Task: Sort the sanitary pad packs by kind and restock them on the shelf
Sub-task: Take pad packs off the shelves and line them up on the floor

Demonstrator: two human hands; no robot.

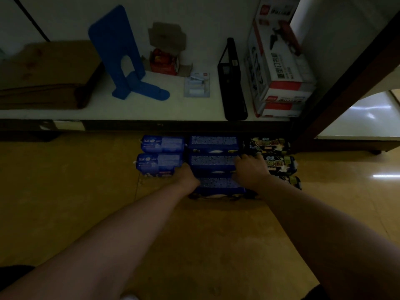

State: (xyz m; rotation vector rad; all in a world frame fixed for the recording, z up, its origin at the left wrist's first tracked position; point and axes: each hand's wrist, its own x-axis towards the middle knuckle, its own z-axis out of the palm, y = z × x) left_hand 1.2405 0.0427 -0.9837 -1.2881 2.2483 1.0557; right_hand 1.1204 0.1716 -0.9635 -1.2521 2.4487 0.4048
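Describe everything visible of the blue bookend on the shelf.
The blue L-shaped bookend, seemingly painted metal, stands upright on the white shelf. Its tall plate has an arched cut-out; the matching tongue lies flat, pointing forward and right. It sits close beside the brown paper stack, left of a small red box.

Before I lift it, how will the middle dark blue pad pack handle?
Probably soft and light: the dark blue pad pack looks film-wrapped. The glossy wrap may be slippery. Flat-sided, hemmed by neighbouring packs, it shouldn't roll.
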